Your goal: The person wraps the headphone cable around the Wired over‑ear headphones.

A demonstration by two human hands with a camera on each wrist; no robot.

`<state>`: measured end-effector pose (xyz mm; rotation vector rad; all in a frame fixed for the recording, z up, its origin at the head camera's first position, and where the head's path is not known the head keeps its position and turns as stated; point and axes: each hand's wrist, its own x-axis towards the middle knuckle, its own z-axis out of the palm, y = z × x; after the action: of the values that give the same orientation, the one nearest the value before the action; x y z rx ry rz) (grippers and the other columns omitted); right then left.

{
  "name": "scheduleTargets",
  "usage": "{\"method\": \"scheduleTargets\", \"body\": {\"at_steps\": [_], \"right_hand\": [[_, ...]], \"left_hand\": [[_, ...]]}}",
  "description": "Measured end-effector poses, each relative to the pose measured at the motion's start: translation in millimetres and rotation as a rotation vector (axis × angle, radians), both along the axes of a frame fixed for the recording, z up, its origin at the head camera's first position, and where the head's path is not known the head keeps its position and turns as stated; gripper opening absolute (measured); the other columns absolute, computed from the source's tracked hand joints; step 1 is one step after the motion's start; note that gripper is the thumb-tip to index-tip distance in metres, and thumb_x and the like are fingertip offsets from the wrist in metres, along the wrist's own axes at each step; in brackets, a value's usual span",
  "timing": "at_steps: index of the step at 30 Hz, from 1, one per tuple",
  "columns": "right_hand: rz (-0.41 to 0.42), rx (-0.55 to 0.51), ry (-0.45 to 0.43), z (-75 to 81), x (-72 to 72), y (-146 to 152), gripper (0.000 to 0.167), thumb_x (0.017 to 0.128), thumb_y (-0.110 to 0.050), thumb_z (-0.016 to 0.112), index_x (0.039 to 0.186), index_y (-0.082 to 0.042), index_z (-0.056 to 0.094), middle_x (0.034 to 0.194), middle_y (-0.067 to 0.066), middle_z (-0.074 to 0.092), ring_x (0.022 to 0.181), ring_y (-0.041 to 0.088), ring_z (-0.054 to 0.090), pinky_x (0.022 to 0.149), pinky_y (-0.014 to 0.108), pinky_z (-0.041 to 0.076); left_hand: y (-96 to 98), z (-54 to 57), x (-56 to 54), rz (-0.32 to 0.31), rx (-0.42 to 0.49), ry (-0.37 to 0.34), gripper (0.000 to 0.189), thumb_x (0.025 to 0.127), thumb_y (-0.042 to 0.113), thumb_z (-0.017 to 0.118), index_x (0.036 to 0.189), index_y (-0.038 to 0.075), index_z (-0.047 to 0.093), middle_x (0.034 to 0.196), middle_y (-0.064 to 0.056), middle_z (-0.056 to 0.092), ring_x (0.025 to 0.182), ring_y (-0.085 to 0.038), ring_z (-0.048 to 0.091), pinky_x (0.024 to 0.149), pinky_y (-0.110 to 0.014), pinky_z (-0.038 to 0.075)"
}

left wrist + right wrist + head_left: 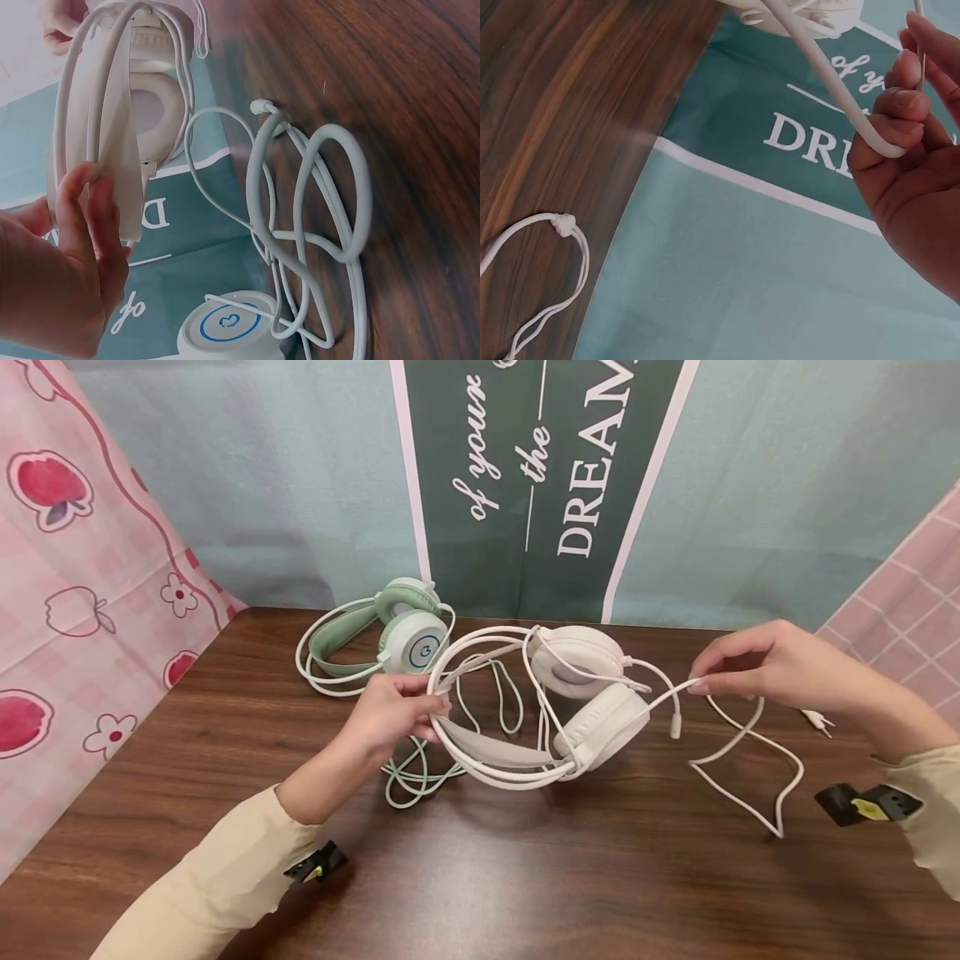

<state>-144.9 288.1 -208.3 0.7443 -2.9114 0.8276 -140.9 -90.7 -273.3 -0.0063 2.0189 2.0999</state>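
Observation:
My left hand (390, 706) grips the headband of a white over-ear headset (603, 722), thumb on one side and fingers on the other, holding it above the table. Its two ear cups point right, and a short microphone boom (676, 725) sticks out beside them. My right hand (787, 664) pinches the headset's white cable (799, 768) to the right of the cups. In the right wrist view the cable crosses the curled fingers (900, 101). Past my right hand the cable drops in loose bends, with a white connector end (816, 720) near it.
A mint green headset (412, 643) lies at the back left of the brown wooden table (525, 877). Its green cable (408, 802) loops in a tangle under and beside the white headset. A printed curtain (300, 485) hangs behind, and a pink cloth (90, 635) hangs left.

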Motion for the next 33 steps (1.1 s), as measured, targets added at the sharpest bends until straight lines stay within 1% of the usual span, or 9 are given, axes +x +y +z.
{"method": "scheduleTargets", "body": {"at_steps": [4,6,8,12,19,22,27,29,33], "right_hand": [[-0.01,0.0,0.001,-1.0,-1.1,2,0.012,0.075,-0.013,0.075,0.077,-0.023,0.07,0.071,-0.005,0.064,0.067,0.006,0.051,0.059,0.014,0.038],[-0.039,-0.005,-0.011,-0.9,-2.3,1,0.011,0.074,-0.014,0.076,0.077,-0.023,0.07,0.072,-0.006,0.065,0.068,0.005,0.052,0.06,0.013,0.038],[-0.035,-0.009,-0.01,-0.9,-3.8,0,0.011,0.074,-0.013,0.076,0.078,-0.022,0.071,0.074,-0.006,0.065,0.069,0.005,0.052,0.06,0.013,0.038],[-0.019,-0.025,-0.005,-0.3,-6.9,-4,0.012,0.073,-0.01,0.076,0.079,-0.019,0.071,0.075,-0.006,0.066,0.068,0.005,0.052,0.059,0.013,0.038],[-0.051,0.019,-0.018,3.1,-10.8,-9,0.011,0.073,-0.014,0.077,0.077,-0.02,0.069,0.072,-0.007,0.064,0.066,0.007,0.051,0.057,0.015,0.036],[-0.032,0.019,-0.029,3.1,-12.2,-8,0.012,0.073,-0.015,0.077,0.076,-0.02,0.067,0.07,-0.005,0.061,0.064,0.008,0.049,0.055,0.018,0.036],[0.037,-0.018,-0.011,2.5,-15.9,-2,0.014,0.078,-0.002,0.07,0.08,-0.016,0.066,0.072,-0.002,0.061,0.065,0.007,0.053,0.056,0.015,0.04],[0.02,-0.03,0.0,2.4,-17.6,1,0.016,0.078,0.0,0.068,0.081,-0.015,0.066,0.07,-0.002,0.06,0.063,0.007,0.053,0.054,0.015,0.04],[-0.024,-0.039,-0.023,2.5,-20.5,4,0.012,0.078,-0.004,0.069,0.08,-0.015,0.067,0.066,-0.002,0.06,0.056,0.009,0.051,0.049,0.018,0.041]], "left_hand": [[-3.9,-0.1,0.4,0.0,-0.007,0.0,0.037,0.08,-0.014,0.052,0.116,-0.02,0.048,0.068,-0.007,0.06,0.049,-0.009,0.059,0.046,-0.021,0.054],[-5.0,0.0,0.9,-0.01,-0.012,-0.003,0.036,0.08,-0.014,0.052,0.116,-0.02,0.048,0.067,-0.007,0.06,0.049,-0.009,0.059,0.046,-0.021,0.054],[-4.9,0.2,1.4,-0.024,-0.014,-0.011,0.036,0.08,-0.013,0.053,0.115,-0.02,0.048,0.067,-0.008,0.06,0.049,-0.01,0.059,0.046,-0.02,0.054],[-3.4,0.0,1.9,-0.061,-0.029,-0.022,0.036,0.08,-0.013,0.054,0.115,-0.02,0.049,0.067,-0.008,0.061,0.05,-0.01,0.059,0.046,-0.02,0.053],[-1.0,-0.5,3.9,-0.145,-0.05,-0.022,0.036,0.079,-0.013,0.053,0.114,-0.021,0.049,0.069,-0.009,0.062,0.054,-0.01,0.06,0.046,-0.021,0.054],[-0.4,-1.0,4.1,-0.173,-0.051,-0.028,0.033,0.079,-0.013,0.053,0.111,-0.021,0.051,0.066,-0.008,0.061,0.054,-0.01,0.06,0.045,-0.02,0.053],[-1.8,0.1,5.1,-0.2,-0.071,-0.026,0.03,0.08,-0.012,0.054,0.108,-0.02,0.052,0.066,-0.008,0.061,0.054,-0.009,0.059,0.045,-0.02,0.053],[-2.9,0.4,5.5,-0.212,-0.078,-0.026,0.03,0.08,-0.012,0.054,0.109,-0.02,0.052,0.067,-0.008,0.061,0.053,-0.009,0.059,0.045,-0.02,0.053],[-5.2,0.3,6.5,-0.239,-0.077,-0.037,0.031,0.08,-0.011,0.054,0.11,-0.021,0.051,0.068,-0.009,0.062,0.054,-0.01,0.059,0.047,-0.021,0.054]]}}
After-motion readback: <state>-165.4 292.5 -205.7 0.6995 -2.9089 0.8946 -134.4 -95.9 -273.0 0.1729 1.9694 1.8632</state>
